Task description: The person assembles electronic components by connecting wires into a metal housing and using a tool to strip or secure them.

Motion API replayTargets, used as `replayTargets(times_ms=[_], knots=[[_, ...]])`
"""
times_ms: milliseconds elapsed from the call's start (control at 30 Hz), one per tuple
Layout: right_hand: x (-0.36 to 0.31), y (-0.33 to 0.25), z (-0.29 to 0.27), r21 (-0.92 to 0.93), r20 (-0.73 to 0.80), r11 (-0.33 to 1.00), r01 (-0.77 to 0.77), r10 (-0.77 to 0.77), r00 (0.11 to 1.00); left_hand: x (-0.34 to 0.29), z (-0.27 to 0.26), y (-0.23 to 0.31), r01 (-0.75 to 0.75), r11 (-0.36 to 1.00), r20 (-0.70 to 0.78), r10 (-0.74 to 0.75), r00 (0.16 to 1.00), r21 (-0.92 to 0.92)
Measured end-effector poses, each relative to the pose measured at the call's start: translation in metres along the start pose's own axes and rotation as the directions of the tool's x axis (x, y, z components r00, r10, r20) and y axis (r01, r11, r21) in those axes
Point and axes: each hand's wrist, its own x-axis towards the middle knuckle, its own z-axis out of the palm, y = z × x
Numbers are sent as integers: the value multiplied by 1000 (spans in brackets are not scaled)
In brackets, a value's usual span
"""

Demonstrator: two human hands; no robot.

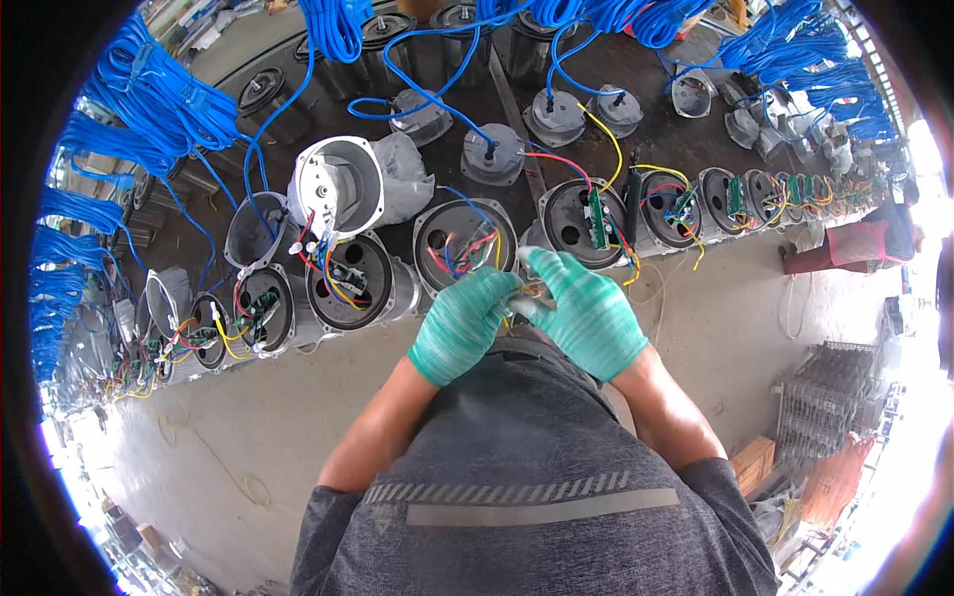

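A dark bench [646, 141] carries metal housings [564, 221] and round grey caps [505, 165].

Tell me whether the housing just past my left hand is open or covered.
Open: the housing has no cover on, and wires show inside.

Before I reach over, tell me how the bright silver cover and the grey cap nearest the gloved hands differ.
The silver cover shows its open hollow; the grey cap shows a closed face. The silver cover is bright, the grey cap duller. The silver cover also looks larger in view than the grey cap.
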Motion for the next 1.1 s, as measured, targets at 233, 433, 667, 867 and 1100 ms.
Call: replayTargets(times_ms=[233, 433, 667, 867, 1100], knots=[[-6, 14, 6, 0, 142, 999, 43, -42, 989, 2, -2, -1, -25, 1000, 31, 25, 999, -6], [-17, 10, -17, 36, 113, 986, -166, 161, 980, 1, -2, -1, -15, 1000, -13, 15, 1000, 19], [1, 13, -15, -150, 75, 924, 351, -344, 936, 6, -5, 8, 39, 997, 12, -39, 999, -71], [-11, 9, -5, -182, 144, 972, 146, -120, 982, 5, -6, 3, 33, 996, 23, -31, 999, -83], [-27, 3, -23, 205, 39, 972, -115, 109, 993, 7, -5, 5, 131, 967, 26, -129, 991, -218]])
